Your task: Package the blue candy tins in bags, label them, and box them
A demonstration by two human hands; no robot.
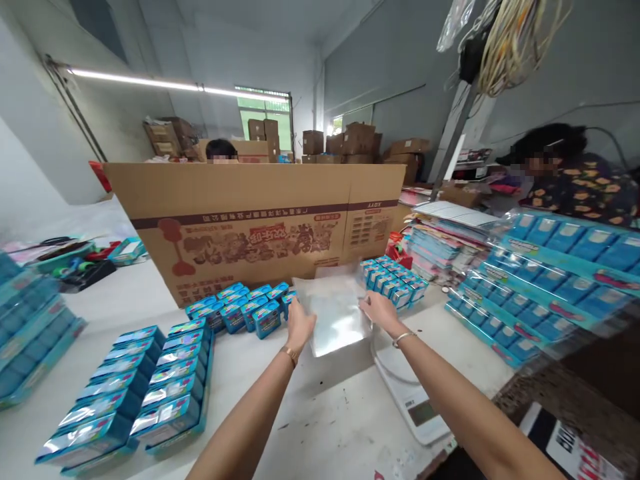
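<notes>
Between my hands, above the table, is a clear plastic bag (337,317), flat and shiny. My left hand (300,327) pinches its left edge with thumb and fingers. On the opposite edge, my right hand (381,311) grips the plastic, fingers closed. Small blue boxes (266,319) stand in a group just beyond my left hand. Another block of blue boxes (395,280) sits behind my right hand. Under my right forearm lies a white digital scale (410,393), partly hidden by the arm.
A large cardboard carton (270,233) stands across the table's back. Two rows of blue boxes (125,373) lie at left front. Stacked wrapped trays of boxes (545,280) rise at right, beside piled printed sheets (445,233). One person (575,173) is at right; another's head (221,151) shows behind the carton.
</notes>
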